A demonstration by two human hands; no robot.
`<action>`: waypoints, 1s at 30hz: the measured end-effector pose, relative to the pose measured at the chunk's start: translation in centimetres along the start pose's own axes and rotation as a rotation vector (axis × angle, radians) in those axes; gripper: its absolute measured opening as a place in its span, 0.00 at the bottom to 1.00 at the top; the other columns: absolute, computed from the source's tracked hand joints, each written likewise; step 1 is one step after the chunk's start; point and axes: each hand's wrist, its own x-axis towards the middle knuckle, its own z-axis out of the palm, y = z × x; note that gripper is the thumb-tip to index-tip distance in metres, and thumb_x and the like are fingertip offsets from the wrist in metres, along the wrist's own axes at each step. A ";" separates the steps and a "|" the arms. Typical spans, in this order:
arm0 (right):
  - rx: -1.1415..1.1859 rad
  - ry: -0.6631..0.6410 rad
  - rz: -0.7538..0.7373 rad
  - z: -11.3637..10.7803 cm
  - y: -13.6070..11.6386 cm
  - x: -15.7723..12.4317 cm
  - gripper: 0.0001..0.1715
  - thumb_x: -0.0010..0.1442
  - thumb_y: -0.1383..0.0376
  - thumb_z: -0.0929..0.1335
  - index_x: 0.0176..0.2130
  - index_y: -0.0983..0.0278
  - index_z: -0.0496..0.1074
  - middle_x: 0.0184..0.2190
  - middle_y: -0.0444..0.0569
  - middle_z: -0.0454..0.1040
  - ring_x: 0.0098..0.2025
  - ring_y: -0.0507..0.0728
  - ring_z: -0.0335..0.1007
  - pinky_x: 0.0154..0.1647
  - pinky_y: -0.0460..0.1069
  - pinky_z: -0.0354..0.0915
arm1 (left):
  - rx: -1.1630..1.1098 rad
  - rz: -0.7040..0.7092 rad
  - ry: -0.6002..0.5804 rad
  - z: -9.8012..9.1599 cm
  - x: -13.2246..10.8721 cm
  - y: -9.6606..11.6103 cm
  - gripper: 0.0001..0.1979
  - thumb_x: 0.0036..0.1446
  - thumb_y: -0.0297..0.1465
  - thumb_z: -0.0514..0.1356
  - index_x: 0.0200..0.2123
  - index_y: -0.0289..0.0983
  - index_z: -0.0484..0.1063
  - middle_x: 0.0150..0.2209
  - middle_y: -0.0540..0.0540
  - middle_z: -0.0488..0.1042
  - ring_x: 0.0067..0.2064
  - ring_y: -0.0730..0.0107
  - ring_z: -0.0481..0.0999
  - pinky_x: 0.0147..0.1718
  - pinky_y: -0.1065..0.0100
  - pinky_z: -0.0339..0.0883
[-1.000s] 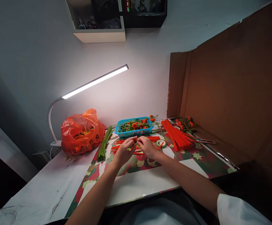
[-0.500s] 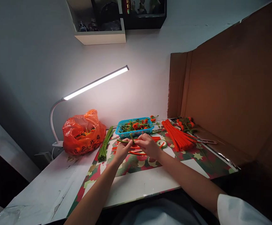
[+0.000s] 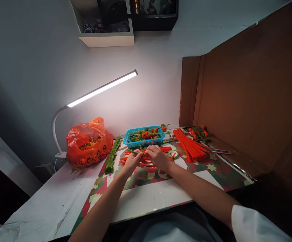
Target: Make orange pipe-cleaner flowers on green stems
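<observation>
My left hand (image 3: 132,163) pinches a green pipe cleaner (image 3: 131,151) whose ends stick out above the fingers, one leaning left and one pointing up. My right hand (image 3: 159,158) is closed at the same spot, its fingertips meeting the left ones on the green piece; the exact grip is partly hidden. Beneath and behind the hands lie several red pipe cleaners (image 3: 165,149). A roll of green tape (image 3: 173,154) rests just right of my right hand.
A blue basket (image 3: 133,144) of red flowers stands behind the hands. Green pipe cleaners (image 3: 113,156) and an orange plastic bag (image 3: 89,148) lie left, under a lit lamp (image 3: 102,88). Rightward are a red bundle (image 3: 191,148), scissors (image 3: 220,151) and a cardboard wall (image 3: 241,101).
My right hand's fingers have shifted slightly and bent more around the green pipe cleaner. Both hands stay in nearly the same place; the whole view has moved a little.
</observation>
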 end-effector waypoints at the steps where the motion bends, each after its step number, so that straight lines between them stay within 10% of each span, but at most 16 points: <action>1: -0.001 0.006 -0.001 0.1 0.0 0.0 0.12 0.65 0.68 0.58 0.35 0.65 0.68 0.35 0.50 0.69 0.39 0.56 0.59 0.40 0.49 0.53 | -0.071 -0.068 -0.024 0.0 0.0 0.0 0.12 0.51 0.39 0.59 0.29 0.37 0.63 0.23 0.51 0.71 0.23 0.69 0.76 0.17 0.73 0.67; 12: 0.026 0.003 -0.019 -0.5 -0.1 -0.1 0.11 0.65 0.69 0.58 0.35 0.65 0.68 0.36 0.51 0.69 0.39 0.56 0.60 0.41 0.51 0.54 | -0.304 -0.164 -0.068 -0.5 0.3 -0.5 0.09 0.50 0.34 0.62 0.27 0.36 0.66 0.25 0.47 0.72 0.27 0.72 0.75 0.26 0.72 0.73; 30: 1.084 0.221 0.880 0.3 -3.0 0.9 0.11 0.54 0.59 0.66 0.26 0.64 0.66 0.25 0.44 0.65 0.29 0.52 0.61 0.32 0.48 0.58 | 0.569 0.713 0.285 2.3 -0.8 -0.5 0.08 0.61 0.32 0.49 0.30 0.38 0.63 0.30 0.48 0.68 0.31 0.70 0.69 0.30 0.70 0.64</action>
